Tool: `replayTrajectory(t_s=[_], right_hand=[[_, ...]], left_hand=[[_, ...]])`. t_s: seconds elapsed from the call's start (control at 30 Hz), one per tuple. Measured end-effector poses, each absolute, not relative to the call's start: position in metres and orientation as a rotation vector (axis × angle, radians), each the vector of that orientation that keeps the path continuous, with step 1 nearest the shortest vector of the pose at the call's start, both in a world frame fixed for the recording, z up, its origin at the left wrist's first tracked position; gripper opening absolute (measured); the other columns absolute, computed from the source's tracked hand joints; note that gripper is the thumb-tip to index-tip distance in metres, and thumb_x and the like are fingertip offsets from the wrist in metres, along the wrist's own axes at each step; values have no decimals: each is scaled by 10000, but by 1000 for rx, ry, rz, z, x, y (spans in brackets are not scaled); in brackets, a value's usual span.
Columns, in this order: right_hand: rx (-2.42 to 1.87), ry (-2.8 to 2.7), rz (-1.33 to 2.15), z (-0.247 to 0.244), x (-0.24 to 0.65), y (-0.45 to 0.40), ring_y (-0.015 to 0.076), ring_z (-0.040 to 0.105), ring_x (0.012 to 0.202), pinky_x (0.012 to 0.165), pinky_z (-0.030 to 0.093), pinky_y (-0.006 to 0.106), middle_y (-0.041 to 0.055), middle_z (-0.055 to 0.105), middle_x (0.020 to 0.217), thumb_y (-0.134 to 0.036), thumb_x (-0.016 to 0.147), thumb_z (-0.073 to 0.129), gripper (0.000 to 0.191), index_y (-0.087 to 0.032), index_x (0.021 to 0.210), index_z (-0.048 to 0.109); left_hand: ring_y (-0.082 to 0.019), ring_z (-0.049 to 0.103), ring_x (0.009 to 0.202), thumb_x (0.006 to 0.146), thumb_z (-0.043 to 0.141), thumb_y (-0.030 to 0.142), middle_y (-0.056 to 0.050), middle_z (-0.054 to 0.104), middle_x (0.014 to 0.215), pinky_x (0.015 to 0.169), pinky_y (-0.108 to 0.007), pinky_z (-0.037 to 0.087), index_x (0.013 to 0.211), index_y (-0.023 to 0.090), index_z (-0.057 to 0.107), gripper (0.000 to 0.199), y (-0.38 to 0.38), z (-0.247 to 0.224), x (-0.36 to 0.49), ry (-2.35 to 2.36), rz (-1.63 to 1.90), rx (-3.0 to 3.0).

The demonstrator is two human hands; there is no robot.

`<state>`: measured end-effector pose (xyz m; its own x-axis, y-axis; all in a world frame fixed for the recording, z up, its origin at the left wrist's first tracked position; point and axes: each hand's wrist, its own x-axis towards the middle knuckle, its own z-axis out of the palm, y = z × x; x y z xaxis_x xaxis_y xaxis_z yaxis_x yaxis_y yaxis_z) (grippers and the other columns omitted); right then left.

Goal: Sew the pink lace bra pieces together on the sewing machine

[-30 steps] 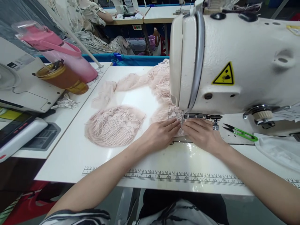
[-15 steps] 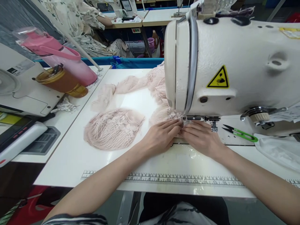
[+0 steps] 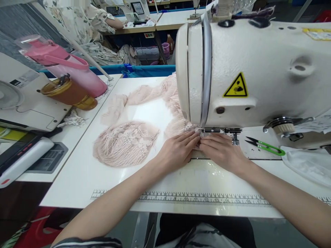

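Pink lace fabric (image 3: 177,124) runs under the presser foot of a white sewing machine (image 3: 269,62). My left hand (image 3: 178,148) is closed on the fabric just left of the needle area, its fingers together and pointing at the foot. From the right, my right hand (image 3: 223,151) grips the fabric's near edge, with its fingertips partly hidden under the machine head. Both hands rest low on the bed, their fingertips almost meeting. A rounded pink lace piece (image 3: 126,144) lies flat to the left of my left hand.
Green-handled thread snips (image 3: 269,148) and white cloth (image 3: 307,165) lie to the right. A printed ruler (image 3: 186,199) follows the table's front edge. At left stand a pink bottle (image 3: 74,72) and an amber cup (image 3: 69,93). Another person (image 3: 80,27) sits beyond the table.
The view has shifted slightly, so the machine appears a little farther left. My hands keep their place at the presser foot, with no clear movement of the lace fabric.
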<state>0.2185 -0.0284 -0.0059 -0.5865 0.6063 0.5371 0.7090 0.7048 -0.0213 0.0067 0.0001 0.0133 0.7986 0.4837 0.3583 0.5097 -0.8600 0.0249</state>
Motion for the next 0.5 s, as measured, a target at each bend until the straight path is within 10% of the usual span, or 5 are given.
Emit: replayTrajectory(t_s=[0.5], right_hand=[[-1120,-2338,-480,6,225,-28,102,649,813,603,375,287,-61,730,1013,-102,903,511,181,-203,883,660]], left_hand=[[-238,564,1229,958,388,179,-127,586,1316,1050,-397,493,1259,53,585,381,-3,10,10,-810,-490,-2842]])
